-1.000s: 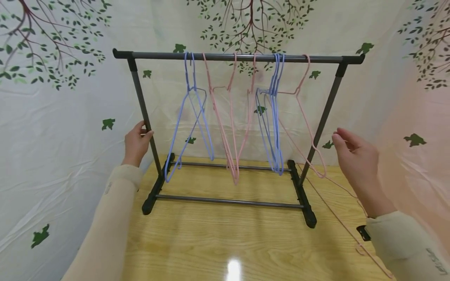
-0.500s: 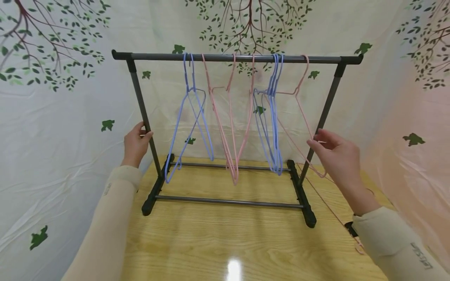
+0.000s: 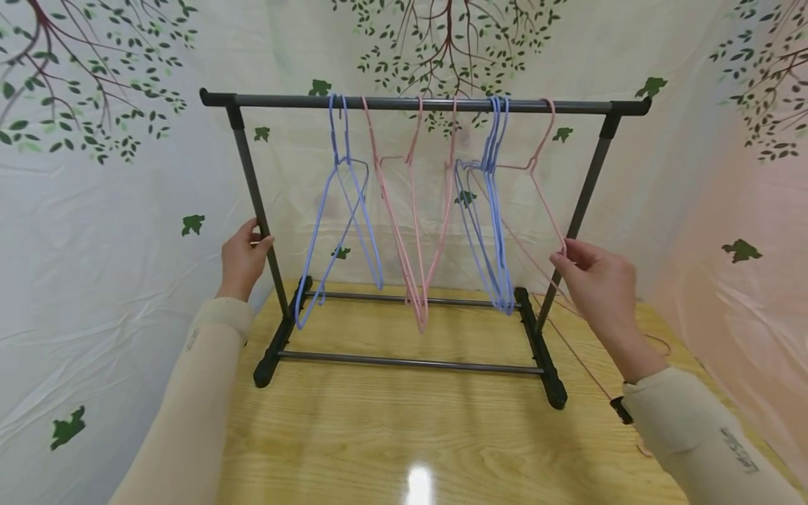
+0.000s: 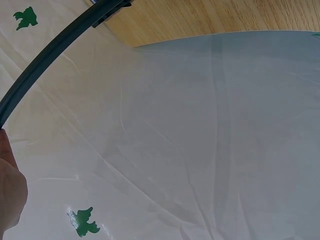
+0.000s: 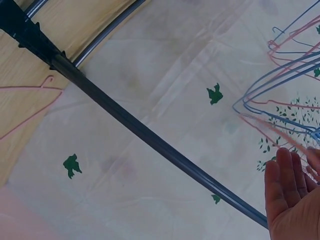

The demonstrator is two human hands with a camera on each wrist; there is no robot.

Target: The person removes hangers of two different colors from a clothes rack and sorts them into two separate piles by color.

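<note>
Leafy sheeting (image 3: 113, 280) is hanging behind the counter (image 3: 353, 435) and dark rack (image 3: 404, 362). The left hand (image 3: 245, 259) is gripping a post (image 3: 251, 179); the right hand (image 3: 600, 287) is pinching the rack's rightmost pink hanger (image 3: 534, 165), seemingly adjusting it and probably needing a light touch next.

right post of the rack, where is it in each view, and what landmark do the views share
Head: right post slants down the right side.
Left wrist: not in it.
Right wrist: right post runs diagonally, upper left to lower right.
Shared landmark: wood surface, in all three.
</note>
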